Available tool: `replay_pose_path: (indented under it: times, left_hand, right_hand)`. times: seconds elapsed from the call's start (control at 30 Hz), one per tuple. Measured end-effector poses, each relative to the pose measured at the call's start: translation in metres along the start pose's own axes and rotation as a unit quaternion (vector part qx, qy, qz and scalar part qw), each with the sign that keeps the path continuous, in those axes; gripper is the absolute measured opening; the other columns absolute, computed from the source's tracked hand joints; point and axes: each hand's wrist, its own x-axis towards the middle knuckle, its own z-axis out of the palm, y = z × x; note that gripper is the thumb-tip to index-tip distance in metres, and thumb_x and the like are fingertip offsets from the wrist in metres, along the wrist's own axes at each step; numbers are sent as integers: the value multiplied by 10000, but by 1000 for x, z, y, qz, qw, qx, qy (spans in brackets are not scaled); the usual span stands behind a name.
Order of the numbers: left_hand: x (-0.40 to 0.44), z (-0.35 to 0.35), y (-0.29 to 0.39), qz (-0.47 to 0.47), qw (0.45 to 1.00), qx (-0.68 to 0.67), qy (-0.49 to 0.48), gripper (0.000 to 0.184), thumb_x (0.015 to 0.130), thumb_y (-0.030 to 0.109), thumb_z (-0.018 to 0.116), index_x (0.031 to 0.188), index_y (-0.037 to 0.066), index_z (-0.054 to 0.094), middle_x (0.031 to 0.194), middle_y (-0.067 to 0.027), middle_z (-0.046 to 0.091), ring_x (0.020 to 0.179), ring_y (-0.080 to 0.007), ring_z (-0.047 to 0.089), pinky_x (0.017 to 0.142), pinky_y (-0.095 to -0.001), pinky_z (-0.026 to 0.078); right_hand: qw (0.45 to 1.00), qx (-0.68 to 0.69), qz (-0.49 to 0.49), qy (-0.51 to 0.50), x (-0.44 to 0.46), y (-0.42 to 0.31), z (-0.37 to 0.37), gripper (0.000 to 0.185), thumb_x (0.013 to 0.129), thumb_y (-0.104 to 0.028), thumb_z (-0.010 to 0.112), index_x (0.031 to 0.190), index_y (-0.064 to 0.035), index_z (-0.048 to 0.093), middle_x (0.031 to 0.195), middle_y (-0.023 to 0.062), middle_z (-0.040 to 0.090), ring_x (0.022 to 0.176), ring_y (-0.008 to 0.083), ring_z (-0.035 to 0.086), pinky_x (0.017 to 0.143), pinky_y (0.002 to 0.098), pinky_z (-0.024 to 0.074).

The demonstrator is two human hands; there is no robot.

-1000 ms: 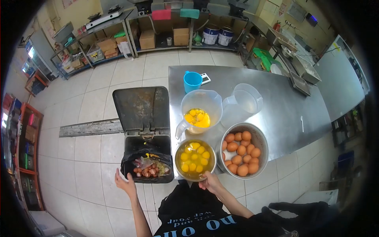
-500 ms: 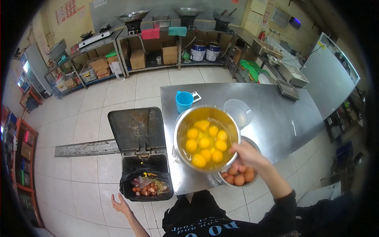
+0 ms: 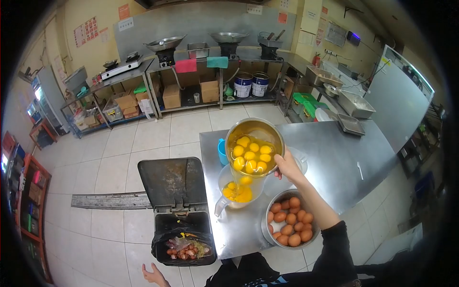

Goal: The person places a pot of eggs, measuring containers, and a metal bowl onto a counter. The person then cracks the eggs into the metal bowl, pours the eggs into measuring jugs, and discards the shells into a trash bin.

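the metal bowl (image 3: 252, 125) is held up by the right hand (image 3: 287, 165) above the table (image 3: 330, 172), and its side near the person is tilted down. the rim is pinched at the right side of the bowl, where the hand is closed on it; some fingers are hidden under the bowl, so the placing of each one cannot be told. the right forearm is stretched forward and a little to the left, with the elbow bent and the dark sleeve (image 3: 334, 246) ended near it. by the tilt, the yolks (image 3: 250, 156) are gathered toward the lower lip, and one yolk is seen just below this lip, over the clear pitcher (image 3: 222, 205), in which other yolks are contained.

the left hand (image 3: 154, 276) is kept low, near the bottom edge of the view, beside the bin (image 3: 167, 222) and apart from it; nothing is held in it, and its fingers are spread. most of the left forearm is cut off by the edge.

the pot (image 3: 266, 233) of brown eggs (image 3: 292, 217) is placed on the table, under the right forearm in the view. the blue cup (image 3: 222, 152) is partly covered by the bowl
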Motion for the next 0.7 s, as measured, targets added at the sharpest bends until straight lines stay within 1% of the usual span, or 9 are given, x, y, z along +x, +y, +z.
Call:
replay_pose_path:
  times: [0.07,0.17,0.27,0.33,0.37,0.53,0.6,0.63,0.7]
  left_hand:
    - [5,3,-13,-8,1000,24,2,536,790,362,661,1257,137,525,1221,-143,557,1158,-348,462,958,-505,344]
    - [6,6,-26,-21,999,29,7,531,786,350,662,1257,146,527,1215,-147,559,1156,-351,464,955,-506,349]
    - [-5,-2,-17,-26,999,25,5,539,785,347,663,1264,147,519,1228,-147,549,1171,-347,453,961,-499,351]
    - [-21,-17,11,-50,999,6,-14,548,786,322,665,1277,137,507,1253,-144,532,1189,-343,436,975,-492,346]
    - [-22,-14,8,-51,999,7,-14,548,786,322,665,1277,137,507,1253,-144,532,1189,-343,436,975,-492,346]
    - [-28,4,24,21,997,-70,0,540,750,239,693,1249,136,515,1234,-109,537,1168,-336,436,981,-475,321]
    - [-35,4,50,82,987,-135,-9,503,728,113,630,1216,74,519,1214,-120,541,1154,-333,441,1003,-453,320]
    - [-36,6,57,122,979,-163,-19,495,719,70,598,1207,51,516,1203,-134,538,1145,-331,443,1011,-444,318]
    - [-50,-4,96,137,960,-237,-49,485,705,22,548,1189,18,511,1187,-165,521,1138,-318,446,1022,-428,314]
  right_hand:
    - [1000,-22,-10,16,-5,-8,5,620,818,-54,377,1420,-71,231,864,172,589,389,143,493,309,276,400]
    - [994,-101,-30,26,-16,-7,10,679,805,-6,380,1452,-117,206,965,191,615,554,230,605,480,331,516]
    - [952,-184,-228,88,-22,12,21,712,791,46,396,1452,-169,242,1111,205,601,836,339,641,725,390,525]
    - [955,-199,-208,71,-42,3,30,721,783,75,446,1436,-188,289,1244,212,529,1020,415,570,854,420,466]
    - [925,-225,-289,97,-38,19,35,719,760,78,512,1408,-180,336,1250,218,505,984,422,575,796,424,482]
    - [877,-330,-340,82,-52,62,48,679,765,102,525,1374,-153,363,1151,204,539,850,409,583,688,447,483]
    - [858,-239,-406,205,-50,62,60,618,825,61,477,1379,-159,314,1001,176,553,620,303,554,571,378,490]
    - [861,-241,-400,203,-53,59,64,618,825,61,477,1379,-159,314,1001,176,553,620,303,554,571,378,490]
    - [950,-46,-227,212,-58,48,65,547,832,16,456,1349,-113,335,945,169,551,680,289,586,609,405,500]
